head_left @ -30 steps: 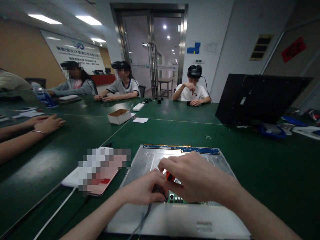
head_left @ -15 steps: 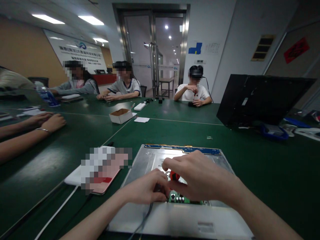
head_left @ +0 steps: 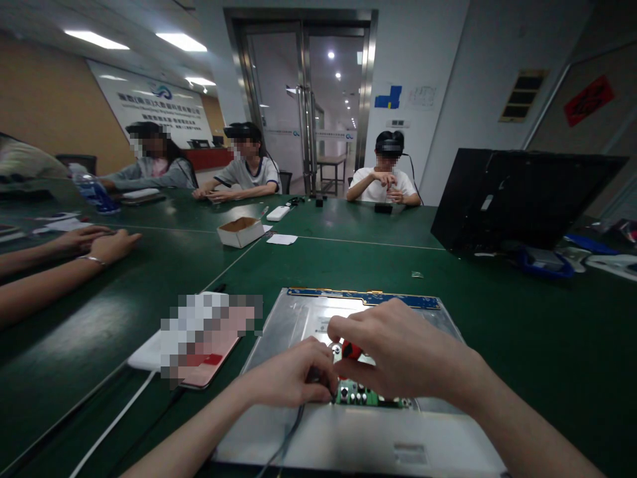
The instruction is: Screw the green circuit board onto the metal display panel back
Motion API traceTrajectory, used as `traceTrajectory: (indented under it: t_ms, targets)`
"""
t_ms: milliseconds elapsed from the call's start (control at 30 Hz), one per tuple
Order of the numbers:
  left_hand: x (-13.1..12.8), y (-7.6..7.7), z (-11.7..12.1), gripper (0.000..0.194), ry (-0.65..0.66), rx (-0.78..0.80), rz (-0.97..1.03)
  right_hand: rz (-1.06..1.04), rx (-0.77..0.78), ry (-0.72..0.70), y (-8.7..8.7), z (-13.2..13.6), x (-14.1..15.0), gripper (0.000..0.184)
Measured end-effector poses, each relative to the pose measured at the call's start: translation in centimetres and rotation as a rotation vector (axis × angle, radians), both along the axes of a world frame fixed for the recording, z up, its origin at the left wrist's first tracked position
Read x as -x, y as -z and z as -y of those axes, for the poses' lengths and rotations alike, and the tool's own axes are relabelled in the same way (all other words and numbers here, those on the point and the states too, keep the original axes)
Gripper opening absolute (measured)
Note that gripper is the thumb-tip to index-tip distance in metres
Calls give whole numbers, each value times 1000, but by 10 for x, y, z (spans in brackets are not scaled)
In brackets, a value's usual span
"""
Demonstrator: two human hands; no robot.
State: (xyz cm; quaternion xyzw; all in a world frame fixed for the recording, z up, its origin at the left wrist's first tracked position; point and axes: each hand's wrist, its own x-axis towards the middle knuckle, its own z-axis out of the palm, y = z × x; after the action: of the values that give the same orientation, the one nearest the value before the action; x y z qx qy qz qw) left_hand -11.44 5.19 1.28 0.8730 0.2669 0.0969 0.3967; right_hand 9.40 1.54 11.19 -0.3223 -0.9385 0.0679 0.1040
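Closed around a red-and-black handle [head_left: 351,350], the right hand [head_left: 398,352] is above the green circuit board [head_left: 371,398]; the left hand [head_left: 301,372] curls at its visible left end, hold hidden. Green tabletop [head_left: 542,352] gives room beyond the metal panel's right edge; a pink phone [head_left: 206,377] lies left.

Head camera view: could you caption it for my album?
Right hand holding a red tool, left hand close by, at a green circuit board.

Through my feed I make out a dark green table [head_left: 537,345] stretching ahead, metal-framed glass doors [head_left: 273,73] in the pale wall [head_left: 423,46] beyond it, bright ceiling lights [head_left: 181,41] at upper left, a white lettered sign [head_left: 149,109] against a tan wall [head_left: 40,93], and a red square [head_left: 590,101] hanging at right
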Motion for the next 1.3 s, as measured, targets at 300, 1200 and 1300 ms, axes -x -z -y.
traceTrajectory:
  t_ms: [300,1200,1300]
  targets:
    - [1,7,-2,11,30,-1,11,-5,46,-49,-6,6,-3,12]
    - [1,1,1,6,-5,-35,-15,-24,28,-59,-2,0,-6,11]
    - [0,2,1,9,2,-41,-18,-38,40,-69,-3,1,-6,16]
